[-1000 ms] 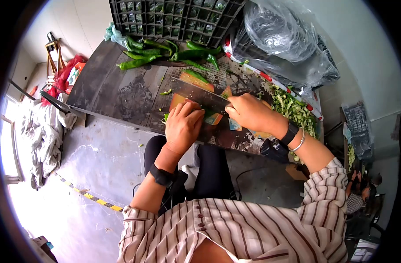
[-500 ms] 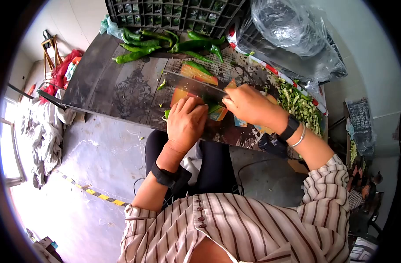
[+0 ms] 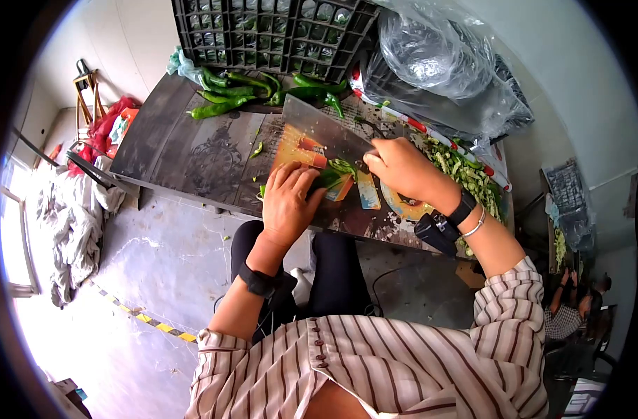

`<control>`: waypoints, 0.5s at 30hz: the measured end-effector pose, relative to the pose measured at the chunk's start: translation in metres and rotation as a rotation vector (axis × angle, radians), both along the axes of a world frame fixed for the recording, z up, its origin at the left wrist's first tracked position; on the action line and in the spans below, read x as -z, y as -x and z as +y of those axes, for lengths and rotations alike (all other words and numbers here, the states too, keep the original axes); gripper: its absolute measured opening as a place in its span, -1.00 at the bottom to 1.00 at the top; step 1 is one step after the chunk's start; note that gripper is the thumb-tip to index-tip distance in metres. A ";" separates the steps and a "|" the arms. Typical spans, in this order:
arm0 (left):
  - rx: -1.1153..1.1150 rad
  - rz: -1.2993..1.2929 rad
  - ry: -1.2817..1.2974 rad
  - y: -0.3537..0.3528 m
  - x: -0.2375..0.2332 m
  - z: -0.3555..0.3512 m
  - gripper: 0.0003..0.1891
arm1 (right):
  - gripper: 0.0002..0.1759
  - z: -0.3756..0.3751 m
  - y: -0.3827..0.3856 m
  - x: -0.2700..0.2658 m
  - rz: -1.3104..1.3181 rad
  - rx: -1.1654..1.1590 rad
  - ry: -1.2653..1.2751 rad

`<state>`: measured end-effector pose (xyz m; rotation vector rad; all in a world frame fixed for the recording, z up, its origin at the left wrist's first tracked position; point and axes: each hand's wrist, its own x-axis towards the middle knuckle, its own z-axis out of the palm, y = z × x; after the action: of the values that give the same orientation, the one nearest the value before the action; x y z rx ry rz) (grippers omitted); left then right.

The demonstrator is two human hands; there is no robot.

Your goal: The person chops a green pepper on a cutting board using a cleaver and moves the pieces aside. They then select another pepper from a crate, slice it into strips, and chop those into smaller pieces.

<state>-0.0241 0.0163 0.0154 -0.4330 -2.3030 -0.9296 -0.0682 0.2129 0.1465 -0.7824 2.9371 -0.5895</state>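
Observation:
My left hand (image 3: 288,199) lies closed over a green pepper (image 3: 326,179), pressing it onto a worn orange-and-blue patterned surface (image 3: 284,148) on the table. Slices show at the pepper's right end, and the rest is partly under my fingers. In my right hand (image 3: 407,169) is a cleaver (image 3: 320,127), gripped by its handle. Its broad blade is raised beyond the pepper and slants toward the far left. Right of that hand spreads a heap of chopped green pepper (image 3: 465,171). Several whole green peppers (image 3: 221,108) lie along the table's far side.
A black plastic crate (image 3: 273,38) stands behind the whole peppers. Clear plastic wrapping (image 3: 438,52) covers things at the far right, beside a red-and-white strip (image 3: 417,124). Small pepper scraps dot the dark wooden table (image 3: 172,157). Another person (image 3: 567,318) is at the far right.
The cleaver has come up and away from the pepper, its blade now more visible. The pepper's sliced end shows more clearly. The view has shifted slightly.

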 end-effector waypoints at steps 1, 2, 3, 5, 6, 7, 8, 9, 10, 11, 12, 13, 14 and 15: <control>0.015 0.025 0.014 0.001 0.002 -0.001 -0.74 | -0.70 0.003 0.000 0.006 -0.007 -0.015 -0.013; 0.025 0.050 0.027 0.001 0.004 -0.002 -0.74 | -0.70 0.005 0.000 0.010 -0.016 -0.034 -0.026; 0.022 0.050 0.025 0.002 0.004 -0.002 -0.74 | -0.70 0.003 -0.003 0.008 -0.065 -0.014 -0.059; 0.038 0.068 0.031 0.001 0.003 -0.003 -0.74 | -0.70 0.000 -0.006 0.011 -0.080 -0.016 -0.064; 0.034 0.062 0.029 0.000 0.002 -0.004 -0.74 | -0.70 -0.002 -0.008 0.013 -0.092 -0.013 -0.064; 0.045 0.063 0.018 0.000 0.000 -0.004 -0.74 | -0.71 -0.005 -0.010 0.010 -0.111 0.006 -0.093; 0.058 0.065 0.009 0.000 -0.001 -0.004 -0.75 | -0.71 -0.005 -0.011 0.012 -0.114 0.004 -0.092; 0.057 0.063 0.011 0.000 0.000 -0.004 -0.75 | -0.72 -0.004 -0.011 0.014 -0.119 -0.010 -0.093; 0.039 0.051 0.007 -0.001 0.001 -0.003 -0.75 | -0.72 -0.004 -0.011 0.015 -0.124 -0.025 -0.093; 0.022 0.039 0.002 -0.001 0.002 -0.003 -0.75 | -0.72 -0.003 -0.010 0.018 -0.125 -0.025 -0.091; 0.023 0.037 0.005 -0.001 0.002 -0.003 -0.75 | -0.72 -0.002 -0.009 0.021 -0.138 -0.036 -0.080; 0.019 0.027 0.005 -0.002 0.002 -0.003 -0.75 | -0.73 -0.002 -0.009 0.023 -0.151 -0.047 -0.071; 0.014 0.017 0.006 -0.002 0.002 -0.003 -0.75 | -0.73 -0.002 -0.008 0.023 -0.154 -0.047 -0.070; 0.014 0.015 0.006 -0.002 0.001 -0.003 -0.75 | -0.73 -0.002 -0.008 0.023 -0.152 -0.056 -0.078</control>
<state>-0.0219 0.0132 0.0141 -0.4582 -2.2929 -0.9234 -0.0599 0.2106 0.1234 -0.7716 2.7722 -0.5032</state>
